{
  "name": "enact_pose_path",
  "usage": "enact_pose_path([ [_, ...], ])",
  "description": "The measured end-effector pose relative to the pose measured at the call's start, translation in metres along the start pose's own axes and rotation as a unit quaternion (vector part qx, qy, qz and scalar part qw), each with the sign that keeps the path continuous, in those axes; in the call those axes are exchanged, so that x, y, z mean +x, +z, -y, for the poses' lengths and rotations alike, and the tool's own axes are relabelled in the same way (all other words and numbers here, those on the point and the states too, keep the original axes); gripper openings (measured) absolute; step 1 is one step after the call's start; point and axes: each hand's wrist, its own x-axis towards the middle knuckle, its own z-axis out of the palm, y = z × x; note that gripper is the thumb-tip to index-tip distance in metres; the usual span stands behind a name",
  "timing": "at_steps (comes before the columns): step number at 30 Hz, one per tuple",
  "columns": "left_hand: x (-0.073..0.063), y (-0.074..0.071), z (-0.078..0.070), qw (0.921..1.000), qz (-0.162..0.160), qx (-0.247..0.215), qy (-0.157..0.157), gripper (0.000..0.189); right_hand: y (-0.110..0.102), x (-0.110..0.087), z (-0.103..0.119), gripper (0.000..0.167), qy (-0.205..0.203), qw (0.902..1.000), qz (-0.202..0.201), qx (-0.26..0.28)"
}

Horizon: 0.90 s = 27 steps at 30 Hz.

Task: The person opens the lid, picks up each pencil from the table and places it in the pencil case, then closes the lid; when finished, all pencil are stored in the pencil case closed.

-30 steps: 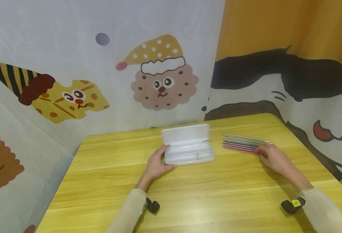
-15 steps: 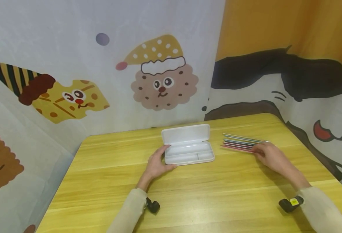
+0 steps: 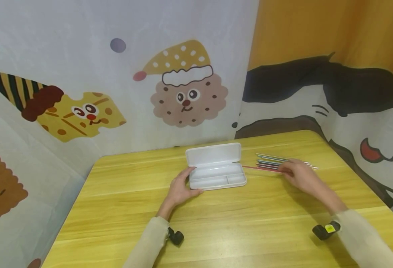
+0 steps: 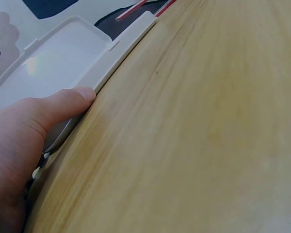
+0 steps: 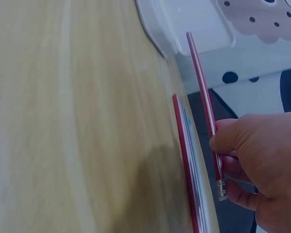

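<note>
A white pencil case point(image 3: 214, 155) stands on the table with its lid raised and its divided tray showing. My left hand point(image 3: 179, 189) holds its left end, the thumb point(image 4: 72, 103) on the front edge. My right hand point(image 3: 302, 179) pinches a red-striped pencil point(image 5: 202, 90) near its metal-banded end. This pencil is lifted above the table and points left at the case. Under and behind it lie several pencils point(image 3: 267, 162) side by side, partly covered by the right hand. In the right wrist view another red pencil point(image 5: 184, 150) edges that row.
The wooden table point(image 3: 236, 223) has its back edge close behind the case. A curtain point(image 3: 133, 130) with cartoon prints hangs beyond that edge. Each wrist carries a small black camera, such as the right one point(image 3: 324, 230).
My right hand has drawn one red pencil out of the row, raised it and moved left with it. The left hand and the pencil case have stayed put.
</note>
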Motion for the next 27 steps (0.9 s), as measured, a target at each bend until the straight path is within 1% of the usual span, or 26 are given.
enact_pose_path([
  [4, 0.001, 0.001, 0.001, 1.0, 0.003, 0.003, -0.003, 0.09, 0.002, 0.009, 0.008, 0.023, -0.002, 1.0, 0.003, 0.003],
  [11, -0.001, 0.0, 0.0, 0.9998, -0.008, -0.002, 0.015, 0.088, 0.005, 0.024, 0.018, 0.022, -0.013, 0.9997, 0.017, 0.011],
  [13, -0.001, 0.0, 0.0, 0.9998, -0.008, -0.002, 0.015, 0.088, 0.006, 0.029, 0.021, 0.021, -0.017, 0.9995, 0.021, 0.017],
  [19, -0.001, 0.0, 0.0, 1.0, 0.001, 0.002, -0.001, 0.089, 0.012, 0.04, 0.03, 0.022, -0.029, 0.9989, 0.025, 0.027],
  [24, -0.001, -0.001, -0.002, 1.0, -0.001, -0.004, 0.003, 0.089, 0.019, 0.05, 0.038, 0.022, -0.049, 0.998, 0.024, 0.032],
  [27, -0.001, -0.001, -0.003, 0.9999, 0.003, -0.01, 0.0, 0.089, 0.023, 0.055, 0.042, 0.022, -0.059, 0.9974, 0.025, 0.032],
])
